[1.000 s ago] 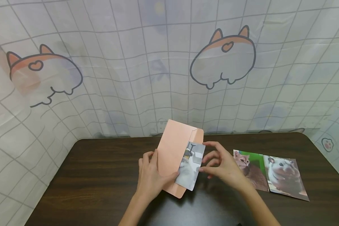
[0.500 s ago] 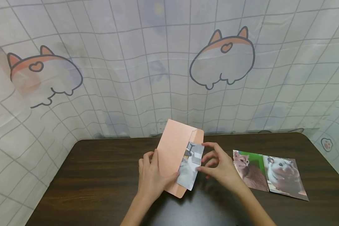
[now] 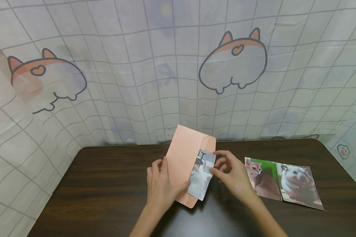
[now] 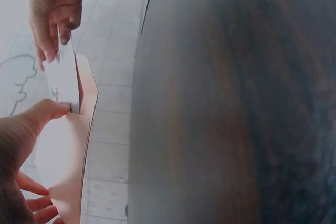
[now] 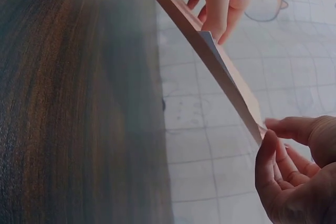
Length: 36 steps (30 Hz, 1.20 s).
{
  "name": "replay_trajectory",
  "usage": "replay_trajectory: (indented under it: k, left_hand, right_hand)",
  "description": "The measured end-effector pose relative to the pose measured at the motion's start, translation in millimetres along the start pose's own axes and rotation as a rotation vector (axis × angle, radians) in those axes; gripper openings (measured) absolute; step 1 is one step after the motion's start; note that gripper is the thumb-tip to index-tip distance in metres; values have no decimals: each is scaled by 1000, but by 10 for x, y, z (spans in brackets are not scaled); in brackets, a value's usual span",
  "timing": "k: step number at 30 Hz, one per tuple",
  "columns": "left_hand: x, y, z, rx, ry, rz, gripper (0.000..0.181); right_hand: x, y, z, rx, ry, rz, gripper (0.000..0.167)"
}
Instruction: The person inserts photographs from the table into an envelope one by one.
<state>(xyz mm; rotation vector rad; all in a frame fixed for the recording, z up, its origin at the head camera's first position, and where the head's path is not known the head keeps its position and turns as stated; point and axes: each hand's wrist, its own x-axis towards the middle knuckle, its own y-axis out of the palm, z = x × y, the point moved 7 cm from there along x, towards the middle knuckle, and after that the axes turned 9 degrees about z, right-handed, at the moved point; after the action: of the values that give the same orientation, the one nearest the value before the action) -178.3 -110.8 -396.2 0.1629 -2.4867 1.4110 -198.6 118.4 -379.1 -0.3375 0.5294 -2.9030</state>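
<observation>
Peach paper forms the envelope (image 3: pixel 182 153) held tilted in the left hand (image 3: pixel 161 187). From its opening juts a grey-and-white photo (image 3: pixel 200 181), its outer edge pinched by the right hand (image 3: pixel 233 174). Just right of that hand, a cat photo (image 3: pixel 264 181) and a hamster photo (image 3: pixel 299 186) lie on the dark table (image 3: pixel 103 187).

Head view: from the near side of the table (image 3: pixel 106 184), facing forward and down, set farthest back, both far corners included. Wrist views: close in at the left hand (image 4: pixel 16 146) and right hand (image 5: pixel 304 198), each facing toward the opposite hand; both share the envelope (image 3: pixel 182 153) and far edge.
</observation>
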Motion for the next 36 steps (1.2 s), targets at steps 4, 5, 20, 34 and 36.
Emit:
replay_trajectory:
  k: [4, 5, 20, 34, 36]
  left_hand:
    - [-18, -32, -25, 6, 28, -25, 104]
    - [-20, -38, -29, 8, 33, -30, 104]
    - [-41, -94, -76, 20, 56, -54, 105]
    - [-18, -66, -78, 3, 108, -60, 95]
    - [-14, -57, -71, 8, 108, -56, 95]
  right_hand:
    - [-7, -15, 5, 2, 12, -28, 38]
    - [-7, -18, 5, 0, 19, -33, 36]
    - [-15, -24, -51, 48, 153, -21, 29]
    - [-50, 28, -83, 123, 231, -44, 17]
    - [-59, 41, -79, 118, 238, -56, 17]
